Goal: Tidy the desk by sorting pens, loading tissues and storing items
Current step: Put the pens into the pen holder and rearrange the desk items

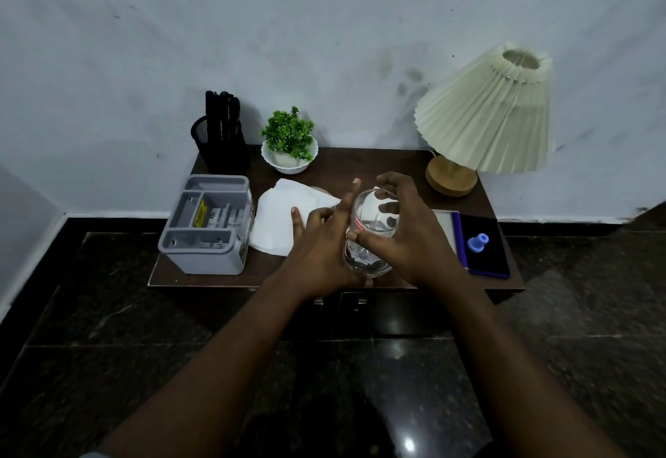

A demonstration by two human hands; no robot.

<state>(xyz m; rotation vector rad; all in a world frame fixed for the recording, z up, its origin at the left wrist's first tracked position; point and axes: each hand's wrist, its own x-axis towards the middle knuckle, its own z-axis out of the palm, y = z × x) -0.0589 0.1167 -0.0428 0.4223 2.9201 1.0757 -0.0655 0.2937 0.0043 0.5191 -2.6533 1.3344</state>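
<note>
Nearest to us, two bare forearms reach forward from the bottom of the view over a dark polished floor toward a small dark wooden desk (324, 162). Our left hand (320, 241) is palm down with its fingers spread wide, the index finger pointing away from us; the side of this hand touches a clear glass jar (371, 230). Our right hand (407, 234) curls around the right side of that jar, thumb near its front and fingers arched over its open rim, gripping it. The jar sits near the desk's front centre; we cannot tell whether it rests on the desk or is lifted just above it, nor what is inside.

Just beyond the left hand lies a loose pile of white tissues (284, 220), flat on the desk. To their left stands a grey plastic organiser (207, 227) with several compartments; one holds a yellow item, the rest is unclear. At the right edge lies a dark blue case (483, 245) with a small blue knob-like piece resting on it.

Farther back, against the white wall, a black mesh holder (220, 147) holds upright dark pens (222, 108). Beside it a white bowl holds a small green plant (288, 137). At the far right stands a lamp (486, 115) with a pleated cream shade and round wooden base.
</note>
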